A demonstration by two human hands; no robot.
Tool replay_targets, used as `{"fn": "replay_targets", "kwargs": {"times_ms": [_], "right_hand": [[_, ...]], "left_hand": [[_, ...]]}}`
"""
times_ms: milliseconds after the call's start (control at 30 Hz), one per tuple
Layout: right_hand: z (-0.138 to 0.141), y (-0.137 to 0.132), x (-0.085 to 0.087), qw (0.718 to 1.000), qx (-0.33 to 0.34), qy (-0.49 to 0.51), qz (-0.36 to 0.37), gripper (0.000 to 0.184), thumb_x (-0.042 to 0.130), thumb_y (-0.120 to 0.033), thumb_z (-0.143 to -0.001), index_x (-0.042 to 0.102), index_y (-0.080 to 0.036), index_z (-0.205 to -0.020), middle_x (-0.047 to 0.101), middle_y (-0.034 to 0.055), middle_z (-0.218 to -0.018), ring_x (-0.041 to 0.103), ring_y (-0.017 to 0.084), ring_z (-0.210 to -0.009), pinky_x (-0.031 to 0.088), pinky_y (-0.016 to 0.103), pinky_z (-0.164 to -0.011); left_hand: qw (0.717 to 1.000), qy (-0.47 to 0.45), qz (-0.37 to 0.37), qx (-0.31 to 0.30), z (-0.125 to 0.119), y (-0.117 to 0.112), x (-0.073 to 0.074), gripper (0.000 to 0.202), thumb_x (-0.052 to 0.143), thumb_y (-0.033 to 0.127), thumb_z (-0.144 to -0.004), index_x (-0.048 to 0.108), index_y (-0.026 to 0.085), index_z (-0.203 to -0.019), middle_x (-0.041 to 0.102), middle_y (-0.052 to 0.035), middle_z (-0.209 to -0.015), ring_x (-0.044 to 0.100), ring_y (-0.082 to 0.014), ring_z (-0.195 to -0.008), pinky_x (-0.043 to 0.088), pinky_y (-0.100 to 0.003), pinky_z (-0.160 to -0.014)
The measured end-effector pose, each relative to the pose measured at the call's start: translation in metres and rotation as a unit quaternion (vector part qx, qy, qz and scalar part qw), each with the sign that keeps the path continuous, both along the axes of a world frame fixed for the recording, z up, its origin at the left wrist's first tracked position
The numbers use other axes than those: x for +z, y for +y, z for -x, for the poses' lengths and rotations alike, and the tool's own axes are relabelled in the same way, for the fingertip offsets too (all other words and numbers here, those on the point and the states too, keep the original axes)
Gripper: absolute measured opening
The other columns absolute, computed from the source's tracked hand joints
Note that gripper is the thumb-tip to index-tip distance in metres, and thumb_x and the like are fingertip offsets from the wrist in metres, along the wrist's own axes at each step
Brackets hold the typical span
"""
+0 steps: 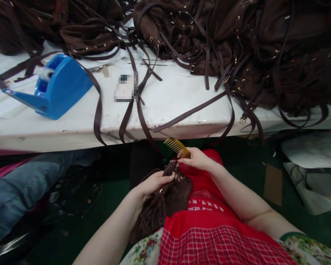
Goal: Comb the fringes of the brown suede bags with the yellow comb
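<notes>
A dark brown fringed suede bag [165, 200] lies in my lap on a red checked apron [209, 228]. My left hand [151, 184] is closed on the bag's top edge and pins it down. My right hand [197, 159] pinches a yellow-brown wide-toothed comb [178, 146] just above the bag, teeth pointing away from me toward the table edge. The fringe hangs down to the left of my lap.
A white table [168, 99] stands in front of me, with a heap of brown fringed bags [237, 40] and loose straps hanging over its edge. A blue tape dispenser [57, 86] sits at its left. Another person's jeans-clad leg [30, 180] is at the left. Cardboard [273, 184] lies on the green floor.
</notes>
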State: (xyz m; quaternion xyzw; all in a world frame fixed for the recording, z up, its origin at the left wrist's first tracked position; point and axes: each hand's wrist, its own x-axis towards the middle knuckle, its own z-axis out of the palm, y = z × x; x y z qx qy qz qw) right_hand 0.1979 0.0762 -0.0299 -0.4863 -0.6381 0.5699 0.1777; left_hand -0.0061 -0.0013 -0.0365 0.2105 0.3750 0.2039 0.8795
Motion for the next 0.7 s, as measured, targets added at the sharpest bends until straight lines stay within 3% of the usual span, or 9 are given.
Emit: {"fn": "replay_targets", "kwargs": {"times_ms": [133, 267, 433, 567, 633, 700], "right_hand": [[-0.015, 0.001, 0.004, 0.999, -0.045, -0.008, -0.015, 0.020, 0.064, -0.029, -0.073, 0.063, -0.014, -0.085, 0.069, 0.0058, -0.083, 0.063, 0.018, -0.076, 0.050, 0.031, -0.074], [-0.020, -0.005, 0.004, 0.999, -0.042, 0.001, -0.028, 0.022, 0.062, -0.033, -0.077, 0.062, -0.014, -0.088, 0.069, 0.0065, -0.087, 0.063, 0.019, -0.079, 0.050, 0.032, -0.076], [-0.006, -0.012, -0.007, 0.993, -0.004, 0.076, 0.088, 0.034, 0.068, -0.035, -0.070, 0.060, -0.013, -0.094, 0.068, 0.0070, -0.091, 0.063, 0.018, -0.081, 0.050, 0.032, -0.078], [0.006, -0.018, -0.007, 0.974, 0.077, 0.120, 0.178, 0.025, 0.064, -0.026, -0.067, 0.061, -0.013, -0.088, 0.066, 0.0020, -0.079, 0.060, 0.014, -0.068, 0.049, 0.026, -0.067], [0.005, -0.019, -0.007, 0.986, 0.064, 0.075, 0.136, 0.019, 0.059, -0.019, -0.065, 0.061, -0.013, -0.083, 0.065, -0.0002, -0.073, 0.058, 0.012, -0.063, 0.047, 0.024, -0.062], [0.001, -0.018, -0.009, 0.999, 0.010, -0.014, 0.035, 0.015, 0.056, -0.015, -0.064, 0.062, -0.014, -0.078, 0.064, -0.0012, -0.070, 0.056, 0.012, -0.062, 0.044, 0.022, -0.061]], "left_hand": [[0.999, -0.044, -0.007, 0.016, 0.005, 0.002, 0.001, 0.032, 0.068, 0.029, -0.077, 0.068, 0.010, -0.102, 0.066, -0.0144, -0.109, 0.062, -0.0235, -0.102, 0.039, -0.036, -0.100], [0.997, -0.067, -0.005, 0.029, 0.006, 0.003, 0.004, 0.031, 0.066, 0.026, -0.079, 0.067, 0.011, -0.106, 0.065, -0.0146, -0.113, 0.060, -0.0244, -0.108, 0.038, -0.038, -0.102], [0.999, -0.034, -0.020, 0.016, 0.002, 0.004, 0.008, 0.032, 0.069, 0.029, -0.076, 0.068, 0.013, -0.104, 0.067, -0.0126, -0.110, 0.061, -0.0232, -0.104, 0.038, -0.037, -0.102], [0.999, 0.028, -0.044, 0.005, 0.001, 0.004, 0.006, 0.036, 0.067, 0.036, -0.077, 0.067, 0.012, -0.105, 0.069, -0.0107, -0.105, 0.062, -0.0218, -0.100, 0.040, -0.036, -0.099], [0.995, 0.067, -0.067, 0.016, 0.001, 0.003, 0.004, 0.037, 0.065, 0.040, -0.078, 0.067, 0.012, -0.102, 0.069, -0.0097, -0.101, 0.062, -0.0214, -0.098, 0.042, -0.035, -0.097], [0.990, 0.103, -0.092, 0.017, 0.002, 0.003, 0.002, 0.038, 0.063, 0.044, -0.079, 0.068, 0.012, -0.100, 0.069, -0.0093, -0.101, 0.061, -0.0209, -0.097, 0.043, -0.033, -0.093]]}}
